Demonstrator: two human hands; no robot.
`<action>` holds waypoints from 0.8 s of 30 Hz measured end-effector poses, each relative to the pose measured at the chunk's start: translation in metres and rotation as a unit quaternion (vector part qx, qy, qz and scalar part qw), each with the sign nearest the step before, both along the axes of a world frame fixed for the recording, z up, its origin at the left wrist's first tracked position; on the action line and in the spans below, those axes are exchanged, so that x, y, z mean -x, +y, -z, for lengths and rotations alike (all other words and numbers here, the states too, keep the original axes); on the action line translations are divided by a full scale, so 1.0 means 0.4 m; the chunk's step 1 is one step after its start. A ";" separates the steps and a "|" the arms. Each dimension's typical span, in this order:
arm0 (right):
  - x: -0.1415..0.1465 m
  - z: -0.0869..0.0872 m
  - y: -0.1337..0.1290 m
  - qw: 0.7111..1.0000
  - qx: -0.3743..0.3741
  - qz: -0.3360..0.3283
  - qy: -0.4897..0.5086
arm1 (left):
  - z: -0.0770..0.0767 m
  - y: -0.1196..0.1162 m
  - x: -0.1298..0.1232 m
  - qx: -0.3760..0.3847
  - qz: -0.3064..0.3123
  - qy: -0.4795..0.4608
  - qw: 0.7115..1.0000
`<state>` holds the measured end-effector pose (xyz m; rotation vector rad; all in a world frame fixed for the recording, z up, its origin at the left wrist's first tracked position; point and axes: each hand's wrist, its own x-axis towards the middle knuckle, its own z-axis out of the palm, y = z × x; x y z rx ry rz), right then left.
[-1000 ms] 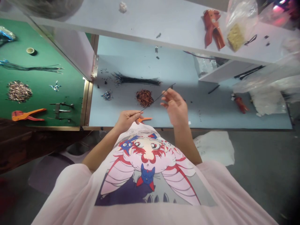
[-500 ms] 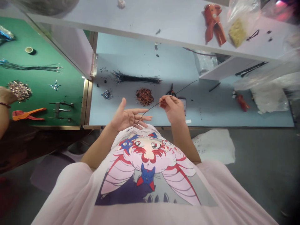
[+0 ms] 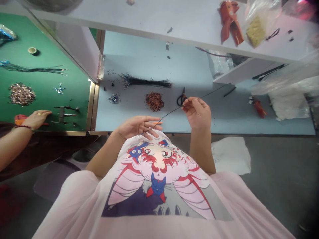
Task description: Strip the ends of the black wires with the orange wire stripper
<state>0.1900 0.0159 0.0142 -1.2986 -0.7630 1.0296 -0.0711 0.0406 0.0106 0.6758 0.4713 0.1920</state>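
Note:
My right hand pinches a thin black wire between thumb and fingers. The wire runs from there down-left towards my left hand and up-right across the blue table. My left hand is open, fingers spread, with the wire's lower end passing close under them. Black-handled scissors lie just beyond my right fingers. Farther left lie a bundle of black wires and a heap of copper-coloured wire bits. A small orange handle shows beside my left fingertips.
A co-worker's hand rests on the green table to the left, near orange-handled pliers and several metal tools. A white shelf crosses above, holding a red tool and a plastic bag.
My right hand has moved right and slightly down, drawing the wire along. My left hand has shifted slightly right. A co-worker's hand has moved down onto the green table.

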 end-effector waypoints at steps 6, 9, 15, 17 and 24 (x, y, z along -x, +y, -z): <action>0.014 0.001 -0.014 0.999 0.005 -0.036 0.040 | 0.010 -0.024 -0.002 -0.053 -0.028 0.010 0.998; 0.056 0.006 -0.029 0.992 0.025 -0.105 0.061 | 0.009 -0.029 -0.011 -0.062 -0.034 0.026 0.997; 0.143 0.035 -0.057 0.978 0.065 -0.199 0.019 | 0.017 -0.035 -0.020 -0.060 -0.055 0.065 0.995; 0.152 0.037 -0.057 0.980 0.059 -0.190 -0.024 | 0.022 -0.037 -0.020 -0.063 -0.066 0.078 0.993; 0.158 0.009 -0.052 0.979 0.033 -0.161 -0.122 | 0.042 -0.037 -0.033 -0.071 -0.091 0.118 0.986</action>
